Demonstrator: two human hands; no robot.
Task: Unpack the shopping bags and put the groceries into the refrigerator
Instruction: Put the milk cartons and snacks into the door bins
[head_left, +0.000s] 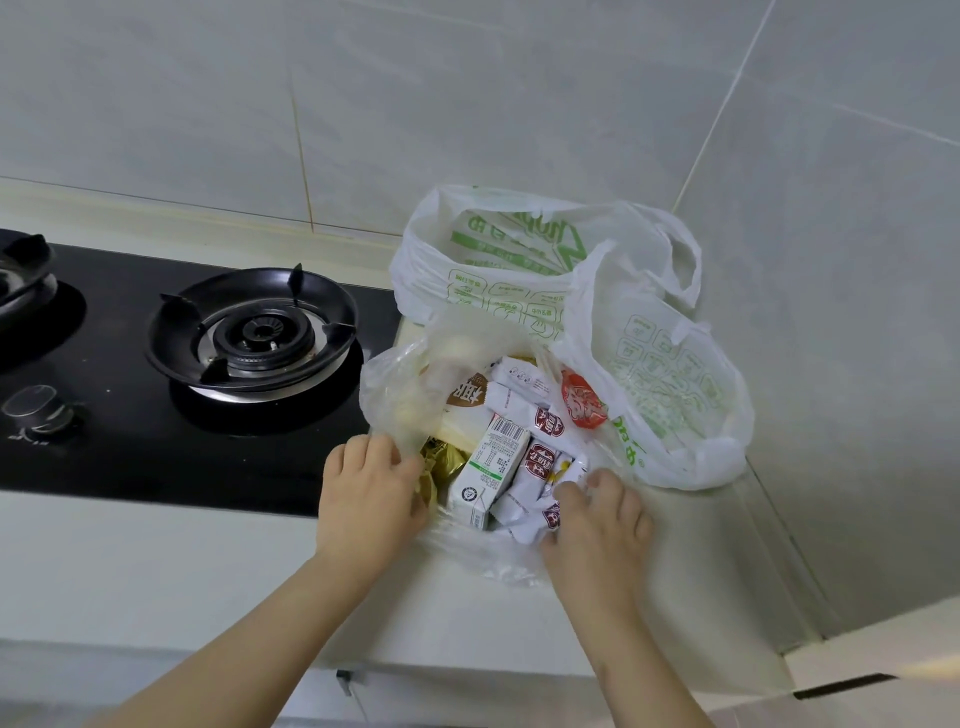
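Hands meet over a kitchen counter (649, 561): the left hand (371, 493) pinches the left rim of a clear bag (395, 395) between curled fingers and thumb. The right hand (597, 525) curls over the right rim, and whether it grips film or a packet cannot be told. The groceries lie inside that bag, on the counter just beside the stove (156, 457). No refrigerator is in view, and nothing looks unpacked yet.

The likeliest trouble is the film. It looks thin, and a hard pull apart could tear it or slip it from the fingers, spilling the loose heap toward the counter's front edge, which runs near the bag. The bag's left side reaches the stove's right edge, so anything sliding that way would land near the burner (249, 332), where no flame shows. The milk carton (485, 473) leans on its neighbours and would probably topple once they are lifted out.

By count:
- One stove, with two burners, the second cut off at the left.
- Three bags: the clear one and two white ones printed green, the rear bag (493, 260) and the side bag (670, 384).
- One milk carton.
- One brown-labelled pack (467, 395).
- One red lid (582, 402).
- At least five white packets (540, 462), with more possibly buried.
- Gold wrappers (441, 457), number unclear.
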